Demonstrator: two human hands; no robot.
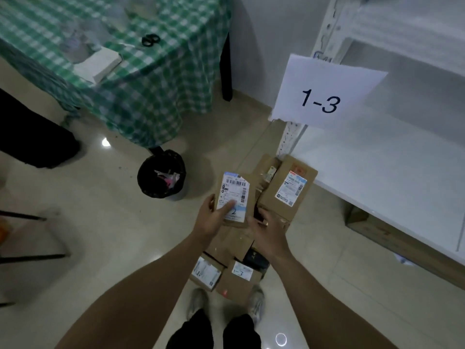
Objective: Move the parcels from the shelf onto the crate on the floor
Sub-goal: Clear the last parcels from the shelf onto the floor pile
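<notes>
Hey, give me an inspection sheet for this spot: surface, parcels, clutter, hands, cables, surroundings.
Surface: white shelf on the right; glossy tiled floor.
Job's things: one labelled parcel in hand; a pile of more parcels on the floor below it.
Clutter: bin left of the pile, with scraps inside.
Hands: left hand grips the parcel; right hand is at the pile, grip unclear.
Cables: nothing seen.
Surroundings: table with a green checked cloth, scissors on it; "1-3" sign on the shelf post.
</notes>
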